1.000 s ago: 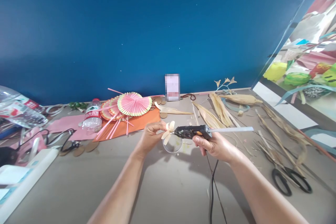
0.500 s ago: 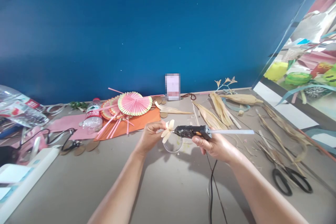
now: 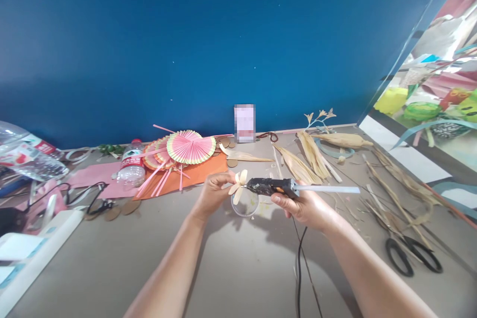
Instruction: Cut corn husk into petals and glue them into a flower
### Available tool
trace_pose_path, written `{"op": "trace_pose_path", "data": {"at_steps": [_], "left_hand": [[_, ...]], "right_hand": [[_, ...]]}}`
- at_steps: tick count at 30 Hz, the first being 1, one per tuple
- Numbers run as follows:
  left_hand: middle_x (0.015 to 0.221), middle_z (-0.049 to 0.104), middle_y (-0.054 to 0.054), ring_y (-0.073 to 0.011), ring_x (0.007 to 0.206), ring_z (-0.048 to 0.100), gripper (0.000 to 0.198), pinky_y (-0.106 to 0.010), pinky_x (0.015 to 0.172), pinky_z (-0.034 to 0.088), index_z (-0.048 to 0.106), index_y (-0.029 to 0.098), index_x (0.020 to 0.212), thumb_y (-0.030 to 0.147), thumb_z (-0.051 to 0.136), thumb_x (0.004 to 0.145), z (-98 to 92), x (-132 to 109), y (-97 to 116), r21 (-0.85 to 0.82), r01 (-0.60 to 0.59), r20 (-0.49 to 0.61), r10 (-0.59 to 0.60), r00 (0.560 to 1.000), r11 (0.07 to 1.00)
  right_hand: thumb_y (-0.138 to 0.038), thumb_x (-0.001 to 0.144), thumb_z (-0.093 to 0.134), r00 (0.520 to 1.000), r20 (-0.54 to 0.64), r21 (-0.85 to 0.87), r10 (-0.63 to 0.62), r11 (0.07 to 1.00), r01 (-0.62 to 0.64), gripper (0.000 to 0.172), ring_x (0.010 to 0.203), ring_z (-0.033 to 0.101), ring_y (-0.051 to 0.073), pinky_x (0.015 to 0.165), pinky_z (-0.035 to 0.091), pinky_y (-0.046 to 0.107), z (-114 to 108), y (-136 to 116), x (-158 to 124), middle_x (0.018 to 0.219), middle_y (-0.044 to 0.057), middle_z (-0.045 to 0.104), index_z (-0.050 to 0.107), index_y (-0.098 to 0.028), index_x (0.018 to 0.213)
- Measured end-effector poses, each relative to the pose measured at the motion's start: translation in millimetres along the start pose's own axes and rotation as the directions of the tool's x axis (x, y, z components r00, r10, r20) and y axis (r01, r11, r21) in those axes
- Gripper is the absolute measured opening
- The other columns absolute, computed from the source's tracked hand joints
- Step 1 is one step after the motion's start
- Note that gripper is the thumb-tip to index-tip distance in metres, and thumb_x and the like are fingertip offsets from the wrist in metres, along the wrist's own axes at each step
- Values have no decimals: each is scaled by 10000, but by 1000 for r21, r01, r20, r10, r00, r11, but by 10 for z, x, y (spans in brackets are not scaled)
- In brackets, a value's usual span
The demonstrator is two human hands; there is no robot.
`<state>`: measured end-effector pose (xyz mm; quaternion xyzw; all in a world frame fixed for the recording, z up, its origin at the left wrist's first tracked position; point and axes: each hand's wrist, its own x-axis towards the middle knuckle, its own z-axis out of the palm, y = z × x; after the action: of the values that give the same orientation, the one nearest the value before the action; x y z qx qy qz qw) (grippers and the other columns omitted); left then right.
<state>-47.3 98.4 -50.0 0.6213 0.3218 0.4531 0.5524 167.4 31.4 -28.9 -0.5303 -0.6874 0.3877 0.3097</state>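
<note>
Between the fingertips of my left hand (image 3: 216,192) is a small cream flower (image 3: 239,186) with several narrow petals. My right hand (image 3: 303,204) is wrapped round a black glue gun (image 3: 268,186), whose tip points left at the flower's centre. Whether tip and flower touch cannot be made out. A long whitish glue stick (image 3: 335,189) sticks out of the gun's back end, to the right. Below the flower, a round clear dish (image 3: 245,208) rests on the grey table (image 3: 238,268), partly hidden.
Dried husks (image 3: 298,164) and black-handled scissors (image 3: 413,257) lie at the right. Pleated pink paper fans (image 3: 192,147), an orange sheet (image 3: 208,169) and a plastic bottle (image 3: 131,166) are at the left. A black cord (image 3: 300,273) runs down the table's middle.
The glue gun and my right hand have shifted very slightly left. My left hand keeps its hold on the flower, whose petals are turned slightly differently.
</note>
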Motion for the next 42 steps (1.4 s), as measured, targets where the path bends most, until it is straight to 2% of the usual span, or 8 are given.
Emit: {"op": "trace_pose_path", "data": {"at_steps": [11,34,38,42], "left_hand": [[649,598,-38,-140,638,517,75,-271,624,400,687,167,611,239,706,602,4,-1,10,44,30,-33,-28,999,999],[672,613,-51,-154,654,528,155,-291,637,420,691,176,621,319,725,573,13,1,7,39,21,-41,-19,999,999],[660,606,-48,-146,643,524,154,-279,623,417,682,164,610,309,722,579,5,3,-4,50,25,-41,-23,999,998],[637,586,-35,-129,622,510,148,-265,614,405,682,159,619,300,716,590,2,4,-11,50,20,-37,-19,999,999]], "right_hand": [[-528,758,478,1000,15,-22,-5,1000,5,412,444,462,98,420,346,205,-13,-20,7,554,-1,529,617,-141,731],[-509,759,487,1000,-15,-19,-25,1000,24,391,444,454,97,407,349,200,4,-27,9,542,-7,505,616,-141,725],[-520,755,489,1000,-15,-22,13,1000,-13,398,450,473,103,409,354,203,-3,-31,5,554,1,524,620,-145,735],[-511,754,498,1000,-10,-8,-4,1000,4,386,456,474,101,415,355,201,0,-26,3,566,3,534,624,-147,744]]}}
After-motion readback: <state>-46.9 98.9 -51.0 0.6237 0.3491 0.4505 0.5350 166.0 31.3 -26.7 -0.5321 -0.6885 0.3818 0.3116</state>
